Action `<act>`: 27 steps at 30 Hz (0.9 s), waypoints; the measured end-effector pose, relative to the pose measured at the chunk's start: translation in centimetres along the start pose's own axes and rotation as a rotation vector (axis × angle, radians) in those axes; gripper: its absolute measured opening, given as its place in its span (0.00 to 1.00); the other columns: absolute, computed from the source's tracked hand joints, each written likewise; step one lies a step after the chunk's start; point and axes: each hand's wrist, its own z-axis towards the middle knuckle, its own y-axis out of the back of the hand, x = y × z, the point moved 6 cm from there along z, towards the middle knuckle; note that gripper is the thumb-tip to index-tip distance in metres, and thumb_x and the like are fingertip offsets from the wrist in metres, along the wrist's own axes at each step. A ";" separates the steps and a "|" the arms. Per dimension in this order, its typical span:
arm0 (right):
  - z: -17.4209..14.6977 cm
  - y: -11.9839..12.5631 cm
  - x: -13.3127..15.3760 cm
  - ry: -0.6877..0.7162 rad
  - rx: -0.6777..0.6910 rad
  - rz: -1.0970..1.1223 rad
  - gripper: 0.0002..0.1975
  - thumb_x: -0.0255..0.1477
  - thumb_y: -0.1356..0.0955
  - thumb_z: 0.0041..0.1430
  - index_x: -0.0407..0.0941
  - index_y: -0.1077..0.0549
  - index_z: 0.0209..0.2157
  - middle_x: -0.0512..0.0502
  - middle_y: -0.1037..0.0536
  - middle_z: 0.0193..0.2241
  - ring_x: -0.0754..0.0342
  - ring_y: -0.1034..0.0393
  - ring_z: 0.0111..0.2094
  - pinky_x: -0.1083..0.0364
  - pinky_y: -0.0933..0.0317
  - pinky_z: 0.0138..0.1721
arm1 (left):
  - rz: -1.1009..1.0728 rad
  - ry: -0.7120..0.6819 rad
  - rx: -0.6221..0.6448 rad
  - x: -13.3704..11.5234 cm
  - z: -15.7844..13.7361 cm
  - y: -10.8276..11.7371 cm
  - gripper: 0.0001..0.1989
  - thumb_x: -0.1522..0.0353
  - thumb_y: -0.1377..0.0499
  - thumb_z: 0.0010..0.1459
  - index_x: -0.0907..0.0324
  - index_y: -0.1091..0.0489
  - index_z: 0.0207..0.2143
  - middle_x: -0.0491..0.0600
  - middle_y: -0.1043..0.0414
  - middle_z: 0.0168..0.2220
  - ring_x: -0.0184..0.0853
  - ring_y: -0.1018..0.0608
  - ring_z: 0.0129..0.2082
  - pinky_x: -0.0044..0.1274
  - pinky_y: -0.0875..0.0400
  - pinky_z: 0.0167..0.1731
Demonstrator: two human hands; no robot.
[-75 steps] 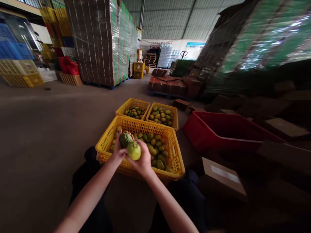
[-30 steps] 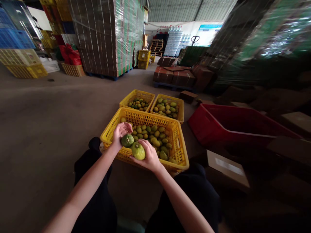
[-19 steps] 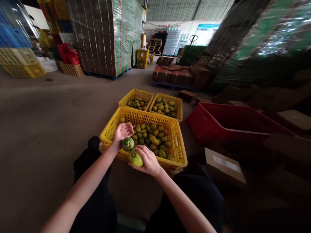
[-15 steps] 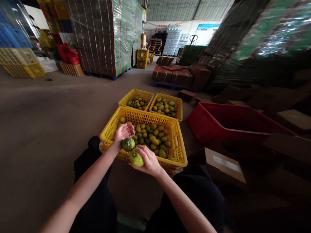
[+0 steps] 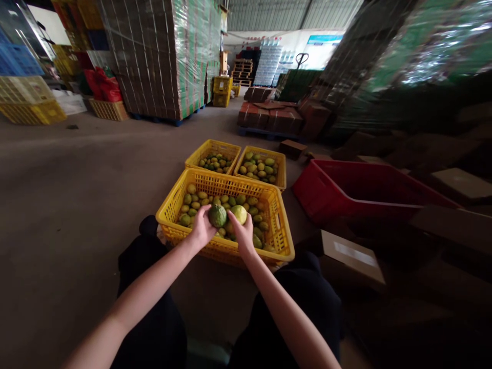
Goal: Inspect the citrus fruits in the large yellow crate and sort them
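Note:
My left hand (image 5: 203, 228) is closed round a dark green citrus fruit (image 5: 217, 216). Close beside it, my right hand (image 5: 244, 233) grips a paler, yellow-green citrus fruit (image 5: 239, 213), thumb towards me. Both hands are over the large yellow plastic crate (image 5: 226, 179), which stands between my knees. Inside that crate lie many green and yellow citrus fruits (image 5: 241, 199), partly hidden by my hands and the two fruits.
Behind the large crate sit two smaller yellow crates, a left one (image 5: 196, 152) and a right one (image 5: 282, 171), both holding fruit. To the right are a red tub (image 5: 319, 197) and a cardboard box (image 5: 349, 256). Wrapped pallet stacks (image 5: 142, 61) rise farther back.
Both hands have moved forward over the large crate, the right one also rightward and up. My left fingers, spread before, have closed round the green fruit. The yellow-green fruit is turned and lifted.

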 end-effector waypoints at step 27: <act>1.8 -3.9 0.3 -0.591 0.134 0.696 0.13 0.38 0.40 0.61 0.47 0.29 0.32 0.53 0.25 0.17 0.53 0.28 0.19 0.53 0.28 0.26 | -0.216 0.058 -0.097 -2.5 1.2 -1.0 0.15 0.68 0.54 0.67 0.61 0.28 0.43 0.49 0.25 0.26 0.35 0.21 0.29 0.23 0.24 0.30</act>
